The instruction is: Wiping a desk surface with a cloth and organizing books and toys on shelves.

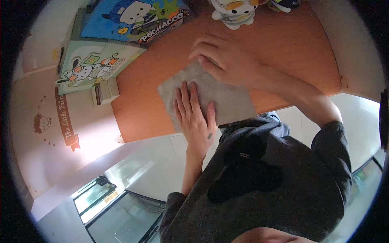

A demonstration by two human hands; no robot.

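A grey cloth lies over the front edge of an orange-brown wooden desk. My left hand rests flat on the left part of the cloth, palm down, fingers apart and thumb out to the right. At the far corner of the cloth is my right hand, its fingers bent and the thumb tip close to the fingertips. Whether cloth is pinched between them is hidden. The near side of the cloth reaches past the desk edge, close to my dark shirt.
Blue and pale green cartoon-printed items stand at the far left, by a small whitish box. A white plush toy sits at the far edge. Pale panels flank the desk, the left one bearing a printed ribbon.
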